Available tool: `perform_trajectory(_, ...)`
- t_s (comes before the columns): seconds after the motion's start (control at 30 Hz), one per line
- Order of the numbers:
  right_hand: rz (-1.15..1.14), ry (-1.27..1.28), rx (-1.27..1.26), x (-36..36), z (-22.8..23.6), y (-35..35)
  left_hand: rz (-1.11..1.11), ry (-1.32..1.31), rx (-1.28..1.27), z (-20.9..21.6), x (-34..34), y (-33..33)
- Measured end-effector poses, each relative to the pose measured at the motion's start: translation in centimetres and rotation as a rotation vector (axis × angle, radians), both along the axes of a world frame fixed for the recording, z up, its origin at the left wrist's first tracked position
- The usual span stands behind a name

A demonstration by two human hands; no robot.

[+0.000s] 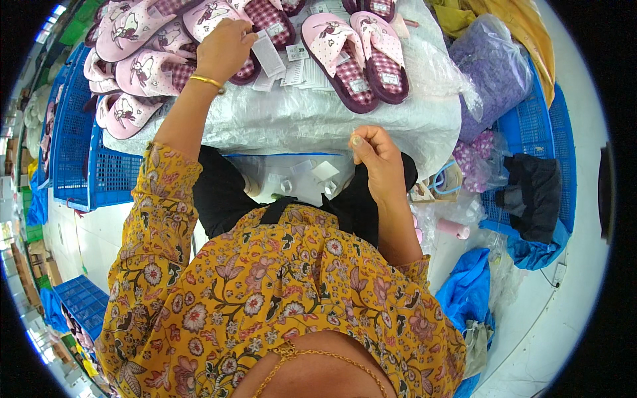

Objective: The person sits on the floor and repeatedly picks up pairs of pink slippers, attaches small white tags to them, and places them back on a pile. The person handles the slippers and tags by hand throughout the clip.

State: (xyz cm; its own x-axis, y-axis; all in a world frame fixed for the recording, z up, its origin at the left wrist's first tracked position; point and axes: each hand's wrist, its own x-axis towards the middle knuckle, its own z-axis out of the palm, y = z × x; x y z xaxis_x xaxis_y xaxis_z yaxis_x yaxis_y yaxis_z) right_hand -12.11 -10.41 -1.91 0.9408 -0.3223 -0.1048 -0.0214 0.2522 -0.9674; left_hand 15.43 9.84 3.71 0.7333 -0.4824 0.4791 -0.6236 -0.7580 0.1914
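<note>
Head view. Left hand (225, 50): extended over the slippers (142, 69) heaped at the far left of the surface (292, 123), which is covered in pale plastic sheeting. Its fingers (247, 34) are bent, over a pink slipper; cannot tell whether they grip it. A white tag (268, 54) hangs just beside the fingertips, on the right. Gold bracelet (207, 81) on that wrist.

Right hand (378, 156): raised in front of the near edge of the surface, well apart from the slippers. Thumb and forefinger pressed together at the tips, remaining fingers curled; cannot tell if anything small is pinched there.

A tag stack (312, 74) lies between the heap and a separate pair (326, 43). Pair: side by side, touching, soles down, toes away from the person; pink uppers, dark checked insoles, a white label on each insole.

Left of the surface: blue crate (116, 176). Right: purple bag (491, 73) in clear plastic, by a second blue crate (563, 132) with dark cloth (534, 192) over its side. Pink roll (453, 229) on the floor (531, 318).
</note>
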Motion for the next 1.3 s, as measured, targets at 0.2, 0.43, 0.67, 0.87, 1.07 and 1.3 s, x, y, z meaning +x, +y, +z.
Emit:
perform_trajectory(0.2, -0.039, -0.006, 0.049, -0.4, -0.4, -0.3, -0.224, -0.073, 0.116, -0.9, -5.5, -1.9)
perform_trajectory(0.43, -0.016, -0.007, 0.055, -0.1, -0.4, -0.4, -0.319, -0.089, 0.160, -4.1, -7.7, -2.5)
perform_trajectory(0.67, -0.016, -0.002, 0.061, -0.3, -0.7, -0.4, -0.370, -0.155, 0.086, -4.8, -7.9, -2.1)
perform_trajectory(0.87, -0.013, -0.024, 0.042, 0.2, -0.5, 0.1, -0.395, -0.242, -0.129, -4.3, -9.9, -1.3)
perform_trajectory(1.07, -0.040, -0.064, -0.026, 3.0, -0.2, 2.6, -0.449, -0.180, -0.207, -3.2, -15.8, 1.0)
perform_trajectory(1.3, -0.046, -0.001, -0.264, 6.6, -2.7, 4.8, -0.554, 0.015, -0.236, -4.0, -18.6, 2.3)
